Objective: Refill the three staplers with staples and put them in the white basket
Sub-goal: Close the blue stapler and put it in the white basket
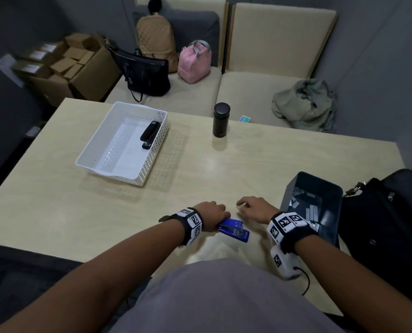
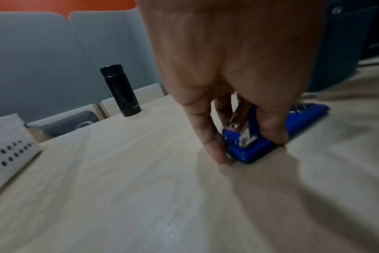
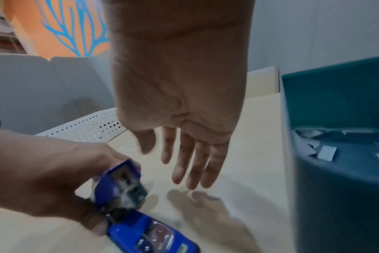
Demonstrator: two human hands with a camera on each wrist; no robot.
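Observation:
A blue stapler (image 1: pixel 234 229) lies on the table near its front edge, its top swung up. My left hand (image 1: pixel 214 216) grips its hinge end; in the left wrist view the fingers (image 2: pixel 214 147) pinch both sides of the blue stapler (image 2: pixel 249 150). My right hand (image 1: pixel 253 207) hovers just right of it with fingers straight and relaxed, holding nothing; the right wrist view shows the right hand (image 3: pixel 184 154) above the table, beside the blue stapler (image 3: pixel 141 222). A black stapler (image 1: pixel 149 134) lies in the white basket (image 1: pixel 108 162) at the left.
A dark teal bin (image 1: pixel 325 188) with staple strips stands at the right, next to a black bag (image 1: pixel 392 224). A black flask (image 1: pixel 221 120) stands at the table's far side. Bags, a jacket and cardboard boxes lie on the sofa and floor beyond.

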